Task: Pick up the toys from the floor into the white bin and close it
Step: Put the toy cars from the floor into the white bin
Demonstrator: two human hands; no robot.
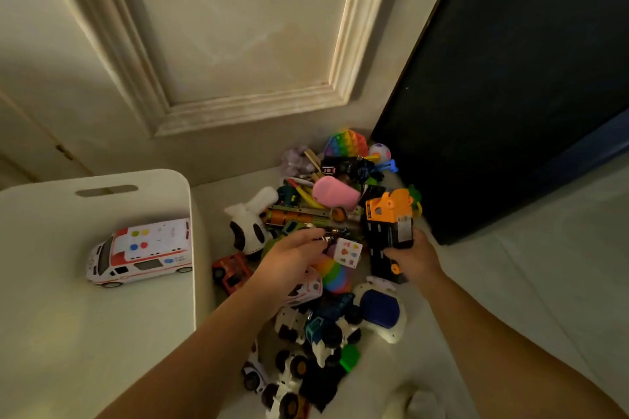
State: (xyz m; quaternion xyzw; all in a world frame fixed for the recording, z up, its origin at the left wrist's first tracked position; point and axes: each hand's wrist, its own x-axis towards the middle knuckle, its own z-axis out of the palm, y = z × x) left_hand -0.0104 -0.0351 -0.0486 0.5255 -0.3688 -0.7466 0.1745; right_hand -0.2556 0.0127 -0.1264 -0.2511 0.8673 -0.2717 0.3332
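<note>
the white bin (102,333), smooth plastic with rounded corners and a slot handle, holds one glossy white ambulance (139,253). just right of the bin, the toy pile (316,248) covers the pale floor (hard plastic cars, a pink oval, ribbed rainbow silicone). the left hand (289,262) pinches a small shiny metallic piece (327,238) above the pile. the right hand (413,257), farther from the bin, grips a boxy black-and-orange truck (388,231).

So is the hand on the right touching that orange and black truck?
Touching. The head view shows the right hand with its fingers wrapped around the black body of the orange and black truck, lifting it above the pile.
</note>
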